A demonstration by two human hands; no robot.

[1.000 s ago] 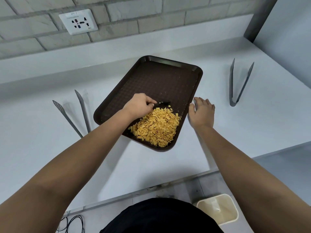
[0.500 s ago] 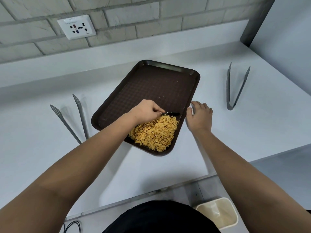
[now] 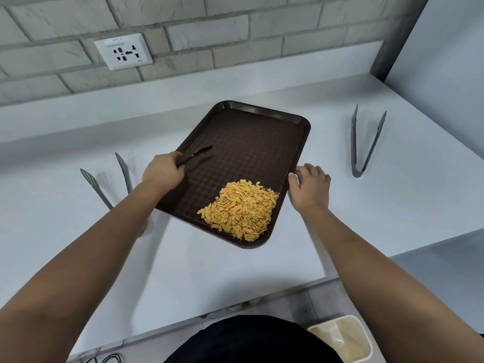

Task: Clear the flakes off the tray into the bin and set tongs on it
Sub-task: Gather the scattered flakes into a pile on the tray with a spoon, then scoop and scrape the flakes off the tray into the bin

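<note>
Kitchen: white counter (image 3: 235,271) (brick wall (image 3: 183,17)); tongs (image 3: 366,142).

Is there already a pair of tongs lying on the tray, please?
No: both tongs lie on the counter beside the tray, which holds only flakes.

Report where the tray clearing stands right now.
Done: the flakes are heaped at the tray's near right corner. In hand: the left hand grips a dark scraper; the right hand steadies the tray's edge. Left: tipping flakes into the bin, placing tongs.
</note>
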